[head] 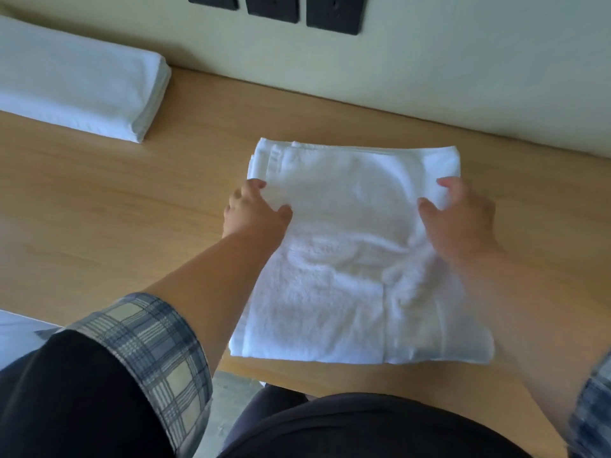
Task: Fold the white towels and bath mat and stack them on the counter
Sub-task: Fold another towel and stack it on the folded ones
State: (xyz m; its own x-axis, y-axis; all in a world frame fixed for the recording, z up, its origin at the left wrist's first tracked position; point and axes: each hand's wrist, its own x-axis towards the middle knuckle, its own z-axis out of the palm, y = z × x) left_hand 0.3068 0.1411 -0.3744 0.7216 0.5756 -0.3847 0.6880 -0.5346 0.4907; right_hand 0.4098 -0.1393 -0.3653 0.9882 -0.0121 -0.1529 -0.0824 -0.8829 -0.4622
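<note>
A white terry towel [350, 259], folded into a thick rectangle, lies on the wooden counter [115, 206] in front of me. My left hand [254, 209] grips its left edge, thumb on top and fingers curled round the side. My right hand [459, 219] grips the right edge the same way, and the cloth bunches under that palm. A second folded white stack [76, 81] with smooth fabric lies at the far left of the counter, apart from both hands.
A pale wall [429, 77] runs along the back of the counter and carries three dark switch plates [334, 11] at the top. The counter's near edge [330, 385] is close to my body. A white surface [16, 332] shows at lower left.
</note>
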